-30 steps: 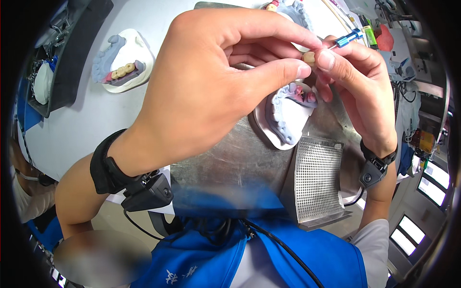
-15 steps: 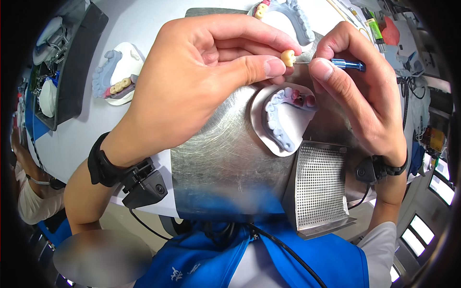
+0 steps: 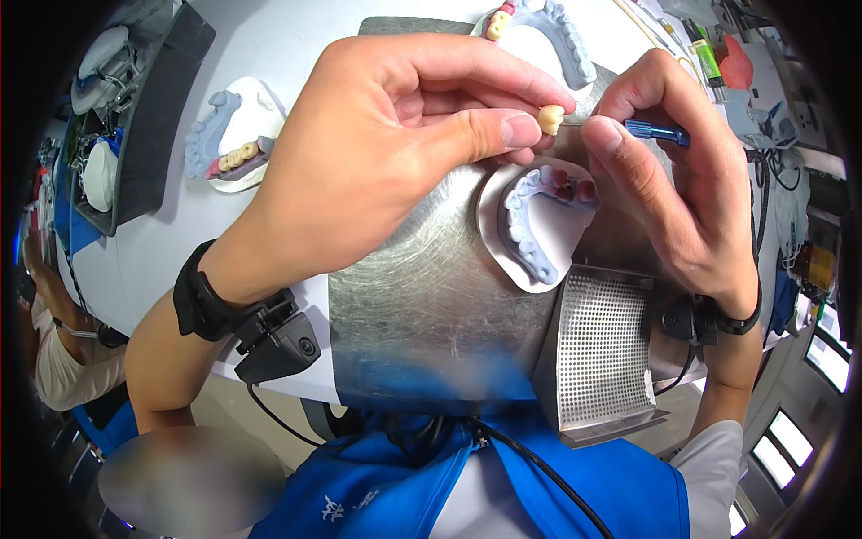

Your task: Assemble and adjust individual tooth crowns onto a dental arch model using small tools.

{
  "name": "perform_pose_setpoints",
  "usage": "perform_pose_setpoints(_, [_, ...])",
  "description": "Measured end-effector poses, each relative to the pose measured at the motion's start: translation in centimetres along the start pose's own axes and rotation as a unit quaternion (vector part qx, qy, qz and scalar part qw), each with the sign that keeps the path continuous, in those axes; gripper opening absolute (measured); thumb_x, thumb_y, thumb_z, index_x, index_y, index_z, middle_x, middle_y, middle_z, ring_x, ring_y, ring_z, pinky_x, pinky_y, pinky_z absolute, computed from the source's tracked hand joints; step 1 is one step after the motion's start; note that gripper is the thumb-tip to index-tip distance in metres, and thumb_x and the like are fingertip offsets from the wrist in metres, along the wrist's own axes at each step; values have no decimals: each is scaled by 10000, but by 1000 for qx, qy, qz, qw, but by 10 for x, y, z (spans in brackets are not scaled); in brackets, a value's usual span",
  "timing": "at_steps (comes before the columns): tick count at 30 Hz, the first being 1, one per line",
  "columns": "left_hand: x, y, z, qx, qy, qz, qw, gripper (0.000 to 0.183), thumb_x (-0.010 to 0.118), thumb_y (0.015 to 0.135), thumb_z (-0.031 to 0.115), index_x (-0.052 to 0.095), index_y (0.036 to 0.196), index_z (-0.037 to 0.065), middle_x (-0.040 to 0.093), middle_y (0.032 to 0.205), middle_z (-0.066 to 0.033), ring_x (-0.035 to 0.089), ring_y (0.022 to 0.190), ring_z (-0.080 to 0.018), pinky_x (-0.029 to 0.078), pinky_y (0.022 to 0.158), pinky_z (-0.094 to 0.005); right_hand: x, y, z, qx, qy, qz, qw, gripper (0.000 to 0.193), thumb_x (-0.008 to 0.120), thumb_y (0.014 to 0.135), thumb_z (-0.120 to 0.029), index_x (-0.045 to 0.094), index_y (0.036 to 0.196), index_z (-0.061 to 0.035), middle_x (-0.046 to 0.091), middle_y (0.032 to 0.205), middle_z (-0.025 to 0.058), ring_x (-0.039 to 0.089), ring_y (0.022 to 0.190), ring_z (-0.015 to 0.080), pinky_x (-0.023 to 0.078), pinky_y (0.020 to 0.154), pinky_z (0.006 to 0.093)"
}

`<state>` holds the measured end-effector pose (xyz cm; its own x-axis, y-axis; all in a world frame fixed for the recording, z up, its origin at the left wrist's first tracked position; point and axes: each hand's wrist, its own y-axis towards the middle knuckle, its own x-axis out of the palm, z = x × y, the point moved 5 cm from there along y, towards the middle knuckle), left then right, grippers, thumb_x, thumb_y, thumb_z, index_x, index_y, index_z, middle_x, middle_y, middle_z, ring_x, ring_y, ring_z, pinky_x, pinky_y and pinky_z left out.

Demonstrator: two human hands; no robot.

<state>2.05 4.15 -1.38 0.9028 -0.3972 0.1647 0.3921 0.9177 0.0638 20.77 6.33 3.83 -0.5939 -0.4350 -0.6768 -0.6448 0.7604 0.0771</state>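
Between thumb and fingertips, my left hand [image 3: 395,153] pinches a small cream-coloured dental crown [image 3: 551,119]. My right hand [image 3: 673,171] grips a thin screwdriver-like tool with a blue metal handle [image 3: 657,132]; its fine shaft points left at the crown, and whether the tip touches is too small to tell. Below both hands, a grey and white dental arch model [image 3: 514,225] with a pink gum section at its upper right rests on a scratched metal plate [image 3: 422,296].
Another dental model [image 3: 220,135] with cream teeth lies at left, and a third [image 3: 561,40] at the far edge. A dark tray [image 3: 157,117] of parts stands far left. A perforated metal piece [image 3: 603,350] sits near right. A person's arm [image 3: 76,332] shows at the left rim.
The view has shifted slightly, so things appear a little to the right. Both hands keep their holds, and the crown looks slightly turned in my left fingers.
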Motion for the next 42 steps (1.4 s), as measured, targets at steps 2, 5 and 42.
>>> perform_pose_setpoints(2, [1, 1, 2, 4, -7, -7, 1000, 271, 643, 1005, 7, 673, 1263, -71, 727, 1179, -155, 695, 1043, -181, 562, 970, -322, 2, 1, 2, 8, 8, 6, 1000, 154, 617, 1040, -129, 573, 996, 12, 573, 877, 31, 542, 746, 89, 426, 690, 228])
perform_pose_setpoints(5, [1, 2, 1, 5, -2, 9, 1000, 277, 650, 1001, 5, 671, 1266, -74, 730, 1169, -154, 696, 1062, -184, 562, 982, -320, -1, 2, -4, -53, -43, 15, 998, 166, 614, 1047, -143, 575, 1000, 11, 573, 871, 34, 546, 741, 97, 432, 690, 240])
perform_pose_setpoints(42, [1, -2, 2, -13, 14, 76, 997, 261, 607, 1055, 95, 686, 1249, -61, 727, 948, -106, 661, 844, -116, 552, 778, -255, 2, 14, 4, 32, -17, -1, 999, 262, 591, 1074, -189, 639, 937, 29, 590, 710, 65, 533, 631, 123, 449, 605, 293])
